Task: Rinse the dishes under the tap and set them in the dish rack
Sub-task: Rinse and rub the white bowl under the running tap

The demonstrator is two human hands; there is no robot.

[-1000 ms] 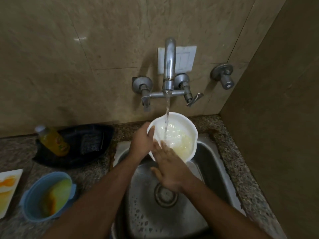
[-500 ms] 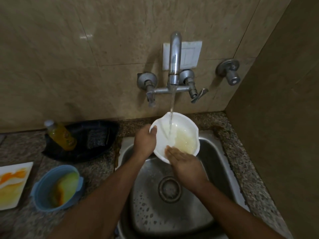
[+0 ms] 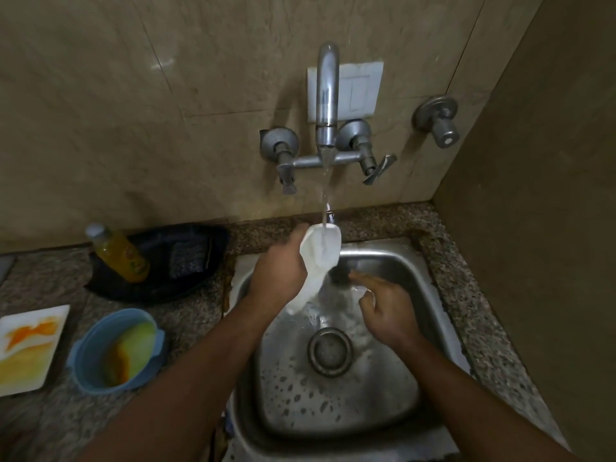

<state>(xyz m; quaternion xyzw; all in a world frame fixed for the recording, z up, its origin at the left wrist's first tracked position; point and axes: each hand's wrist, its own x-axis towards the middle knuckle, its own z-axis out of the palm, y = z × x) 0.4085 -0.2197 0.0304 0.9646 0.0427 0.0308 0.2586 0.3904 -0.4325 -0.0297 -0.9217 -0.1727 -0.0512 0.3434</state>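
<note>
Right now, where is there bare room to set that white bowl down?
Bare granite counter right of the sink, up to the wall, and behind it under the tap. Left is crowded: black tray, blue bowl, stained white plate. No rack shows.

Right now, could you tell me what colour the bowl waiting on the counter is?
Light blue, smeared orange and yellow-green inside; the head view shows it.

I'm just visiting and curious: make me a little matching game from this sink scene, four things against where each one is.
Things:
1. white bowl
2. blue bowl
3. yellow bottle
4. square plate

Places:
A. lying in the black tray
B. tipped under the running tap
C. at the far left edge of the counter
D. on the counter, just left of the sink

Pairs: 1-B, 2-D, 3-A, 4-C
</note>
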